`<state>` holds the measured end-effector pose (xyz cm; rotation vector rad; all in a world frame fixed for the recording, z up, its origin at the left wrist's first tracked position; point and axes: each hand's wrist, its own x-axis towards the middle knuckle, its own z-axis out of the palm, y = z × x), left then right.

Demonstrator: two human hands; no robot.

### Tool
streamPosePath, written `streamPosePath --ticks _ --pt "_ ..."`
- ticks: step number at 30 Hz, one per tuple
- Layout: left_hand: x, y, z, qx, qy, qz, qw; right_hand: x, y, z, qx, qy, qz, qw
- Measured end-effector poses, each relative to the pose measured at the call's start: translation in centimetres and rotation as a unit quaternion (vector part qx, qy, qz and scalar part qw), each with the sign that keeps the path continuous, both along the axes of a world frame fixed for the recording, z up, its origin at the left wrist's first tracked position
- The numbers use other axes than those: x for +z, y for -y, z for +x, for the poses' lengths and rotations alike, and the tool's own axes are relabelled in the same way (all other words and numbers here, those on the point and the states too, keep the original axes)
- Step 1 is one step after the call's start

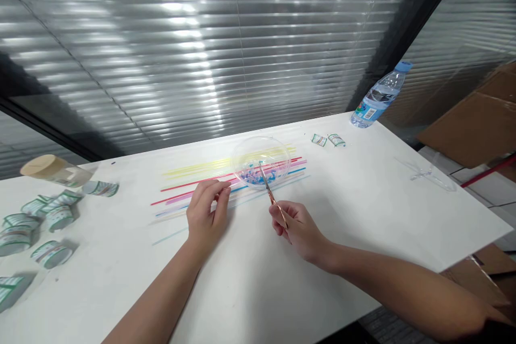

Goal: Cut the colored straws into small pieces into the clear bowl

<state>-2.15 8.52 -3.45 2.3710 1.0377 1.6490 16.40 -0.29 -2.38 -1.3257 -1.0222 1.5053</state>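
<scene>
My right hand [296, 226] is closed around the handles of copper-coloured scissors [271, 197], whose blades point up over a clear round bowl [261, 140]. Small blue and purple pieces [268, 176] lie in the bowl. At the bowl's left, my left hand [208, 207] has its thumb and fingertips close together; whatever is between them is too small to make out. Long thin sticks in yellow [193, 166], red [171, 188], pink, blue and pale colours lie side by side on the white table, running behind and beneath the bowl and the left hand.
Several white-and-green paper labels [59, 217] lie at the left beside a clear jar with a beige lid [44, 166]. Two small labels [319, 140] are behind the bowl. A water bottle [373, 105] stands at the back right; clear plastic [427, 174] lies at the right.
</scene>
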Motion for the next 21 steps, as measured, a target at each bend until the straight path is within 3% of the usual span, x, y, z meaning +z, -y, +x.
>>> streamPosePath --ticks 21 --pt "-0.04 -0.05 -0.11 -0.007 -0.011 0.008 1.0 -0.08 -0.08 -0.07 0.01 0.004 -0.004 1.0"
